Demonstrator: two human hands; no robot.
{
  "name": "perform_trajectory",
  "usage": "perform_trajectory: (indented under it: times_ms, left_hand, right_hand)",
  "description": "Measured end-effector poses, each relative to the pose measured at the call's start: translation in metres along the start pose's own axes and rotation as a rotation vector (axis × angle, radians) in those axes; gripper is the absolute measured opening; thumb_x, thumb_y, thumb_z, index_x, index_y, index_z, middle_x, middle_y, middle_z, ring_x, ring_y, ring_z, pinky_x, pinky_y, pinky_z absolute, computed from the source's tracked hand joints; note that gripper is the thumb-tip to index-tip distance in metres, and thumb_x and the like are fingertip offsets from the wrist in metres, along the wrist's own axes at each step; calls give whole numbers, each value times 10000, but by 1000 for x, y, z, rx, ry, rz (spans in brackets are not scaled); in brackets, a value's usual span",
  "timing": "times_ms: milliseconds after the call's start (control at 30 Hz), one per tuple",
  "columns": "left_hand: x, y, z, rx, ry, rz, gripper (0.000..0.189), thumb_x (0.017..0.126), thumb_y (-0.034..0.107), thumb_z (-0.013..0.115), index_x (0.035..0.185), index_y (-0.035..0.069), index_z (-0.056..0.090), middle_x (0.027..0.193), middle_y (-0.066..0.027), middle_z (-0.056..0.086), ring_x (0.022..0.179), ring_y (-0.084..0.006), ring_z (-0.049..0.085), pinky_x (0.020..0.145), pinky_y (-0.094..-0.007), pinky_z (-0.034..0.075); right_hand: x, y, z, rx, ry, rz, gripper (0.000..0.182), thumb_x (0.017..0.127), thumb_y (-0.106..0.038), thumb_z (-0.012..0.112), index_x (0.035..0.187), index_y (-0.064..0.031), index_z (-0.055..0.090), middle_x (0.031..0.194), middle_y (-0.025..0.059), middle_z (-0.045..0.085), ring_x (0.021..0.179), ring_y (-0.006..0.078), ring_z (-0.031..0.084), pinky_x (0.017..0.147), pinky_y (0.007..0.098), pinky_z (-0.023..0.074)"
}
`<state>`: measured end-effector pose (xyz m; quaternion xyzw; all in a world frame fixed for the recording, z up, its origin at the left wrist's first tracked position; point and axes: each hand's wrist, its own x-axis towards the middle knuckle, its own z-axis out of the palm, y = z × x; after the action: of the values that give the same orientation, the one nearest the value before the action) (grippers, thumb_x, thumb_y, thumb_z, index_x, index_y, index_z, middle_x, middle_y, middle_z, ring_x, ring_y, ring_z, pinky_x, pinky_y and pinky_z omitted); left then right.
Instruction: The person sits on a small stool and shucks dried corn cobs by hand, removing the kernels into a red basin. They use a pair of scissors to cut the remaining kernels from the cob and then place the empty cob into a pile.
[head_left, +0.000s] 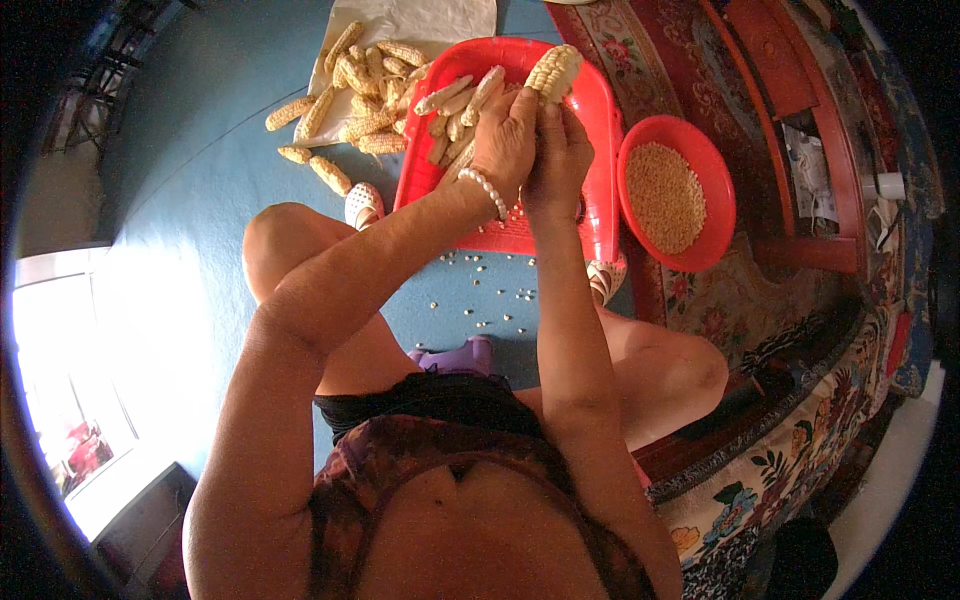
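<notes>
An ear of dried corn (553, 73) is held over a red plastic basin (600, 150). My left hand (507, 139), with a pearl-like bracelet at its wrist, grips the ear from the left, thumb on its lower end. My right hand (559, 154) closes round that end from the right; the palms hide part of the ear. Several pale cobs (484, 94) lie in the basin's left part, with loose kernels near its front edge. To the right, a round red bowl (724, 217) holds shelled corn kernels (664, 199).
Many unshelled ears (367, 75) lie on a pale sheet (450, 19) and the blue floor (225, 135) at the upper left. Scattered kernels (476, 282) and a purple object (461, 358) lie between my legs. A patterned rug (652, 67) and red wooden furniture (810, 251) are at right.
</notes>
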<state>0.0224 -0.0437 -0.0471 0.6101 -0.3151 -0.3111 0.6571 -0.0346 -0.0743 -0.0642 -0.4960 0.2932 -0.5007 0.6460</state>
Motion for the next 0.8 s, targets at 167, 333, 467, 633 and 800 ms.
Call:
perform_trajectory:
  times_ms: [167, 333, 467, 633, 800]
  left_hand:
    - [5, -25, -4, 440, 81, 398, 333, 900, 191, 381, 1155, -3, 471, 1069, -137, 547, 961, -170, 519, 840, -280, 408]
    - [-4, -15, 4, 46, -16, 4, 367, 893, 147, 354, 1240, 35, 404, 1163, -167, 497, 1096, -236, 456, 932, -290, 341]
    - [-9, -3, 6, -92, -73, -120, 390, 896, 148, 338, 1270, 40, 363, 1229, -167, 447, 1150, -275, 414, 970, -300, 301]
    - [-16, 5, 4, 13, -89, -1, 327, 867, 187, 401, 1150, 30, 447, 1119, -100, 412, 1003, -225, 381, 827, -307, 304]
    - [-13, -9, 5, -41, -73, -24, 320, 885, 317, 441, 938, 22, 552, 641, 18, 488, 492, -63, 413, 397, -218, 320]
  right_hand:
    - [1, 12, -5, -158, 60, 33, 261, 861, -151, 430, 976, 52, 547, 888, 91, 575, 766, 161, 548, 665, 268, 455]
    - [-4, -3, 0, 0, 119, 139, 254, 826, -91, 408, 969, 54, 559, 858, 91, 584, 729, 163, 557, 651, 271, 460]
    - [-2, 4, -13, 266, 137, 284, 276, 823, -134, 416, 968, 54, 557, 867, 107, 581, 744, 186, 570, 675, 288, 470]
    - [1, 44, -48, 835, 49, 521, 295, 818, -165, 392, 966, 61, 511, 956, 158, 547, 858, 262, 541, 802, 377, 442]
    - [55, 92, -165, 1362, 200, 632, 328, 764, -267, 504, 927, 18, 491, 951, 196, 538, 878, 307, 528, 759, 425, 462]
